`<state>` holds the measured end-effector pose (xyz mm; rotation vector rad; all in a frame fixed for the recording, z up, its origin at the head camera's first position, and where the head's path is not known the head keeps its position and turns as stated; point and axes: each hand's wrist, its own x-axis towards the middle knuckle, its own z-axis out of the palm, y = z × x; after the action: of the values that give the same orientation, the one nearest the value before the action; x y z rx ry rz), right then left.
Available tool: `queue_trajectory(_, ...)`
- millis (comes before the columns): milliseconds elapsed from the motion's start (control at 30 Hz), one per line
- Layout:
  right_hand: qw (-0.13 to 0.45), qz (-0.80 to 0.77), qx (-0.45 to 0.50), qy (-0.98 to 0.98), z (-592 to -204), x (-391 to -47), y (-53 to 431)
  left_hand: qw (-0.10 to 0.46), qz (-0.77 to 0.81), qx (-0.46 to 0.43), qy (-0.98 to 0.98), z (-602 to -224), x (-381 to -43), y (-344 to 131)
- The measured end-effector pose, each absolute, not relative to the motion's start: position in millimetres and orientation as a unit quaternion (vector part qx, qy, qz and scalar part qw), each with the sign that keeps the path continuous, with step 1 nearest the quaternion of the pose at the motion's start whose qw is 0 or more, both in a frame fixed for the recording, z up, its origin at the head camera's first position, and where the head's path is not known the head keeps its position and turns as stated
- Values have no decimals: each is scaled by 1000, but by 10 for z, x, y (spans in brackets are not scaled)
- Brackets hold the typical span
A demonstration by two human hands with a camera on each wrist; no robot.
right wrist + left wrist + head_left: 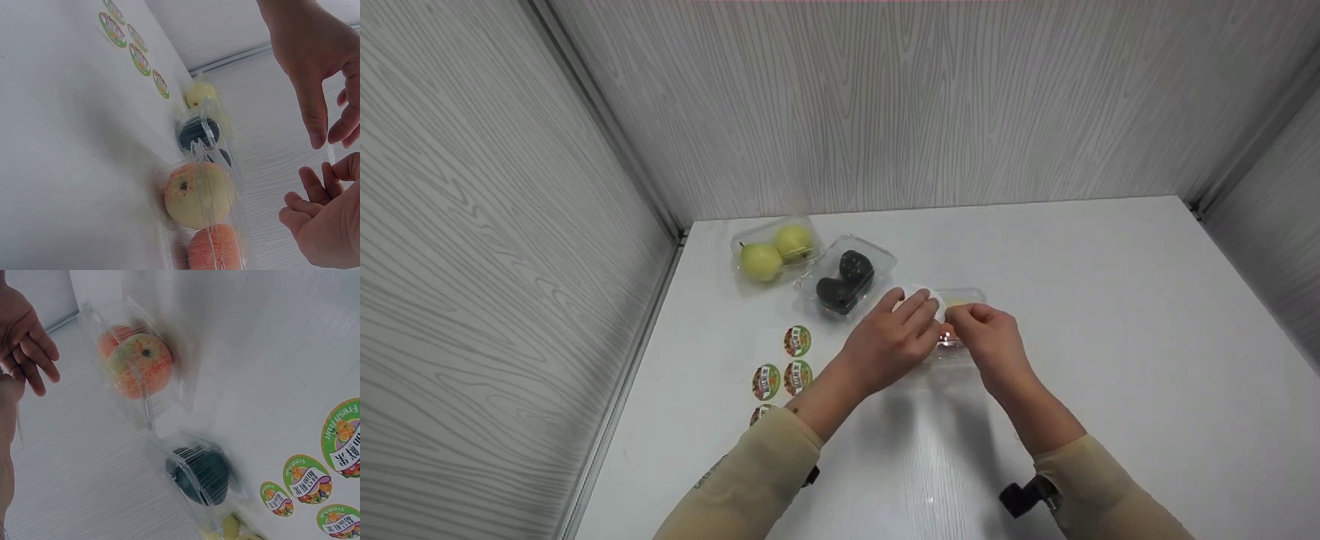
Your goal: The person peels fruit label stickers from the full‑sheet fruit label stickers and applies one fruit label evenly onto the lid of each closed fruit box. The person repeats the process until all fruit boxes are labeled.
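Observation:
My left hand (892, 336) holds a round sticker (928, 297), its white side showing in the head view, between thumb and fingers. Thumb and index finger of my right hand (996, 343) pinch the sticker's right edge. Both hands are raised above a clear plastic box (960, 295), which they partly cover. Inside that box are a yellow-red apple (197, 197) and a redder one (216, 247), plainer in the wrist views. From the right wrist the sticker shows only as a thin pale sliver (330, 151) between the fingertips.
Left of the apples stands a clear box with two dark fruits (834, 294). Another clear box with two yellow-green pears (762, 262) is at the back left. Several round green fruit stickers (797, 340) lie on the white table (1110, 337) to the left. Grey panels (885, 105) enclose the table.

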<state>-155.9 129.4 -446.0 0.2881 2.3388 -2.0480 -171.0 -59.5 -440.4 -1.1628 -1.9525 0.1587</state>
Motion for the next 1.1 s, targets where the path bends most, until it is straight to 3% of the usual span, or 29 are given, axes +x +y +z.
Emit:
queue_trajectory(700,13,-671,92,736,-4529,-1556,1281,439,46,-449,-777,-4444,-1736,-613)
queue_trajectory(1100,48,-722,75,686,-4591,-1519,1377,416,-166,-327,-832,-4404,-1739,-722)
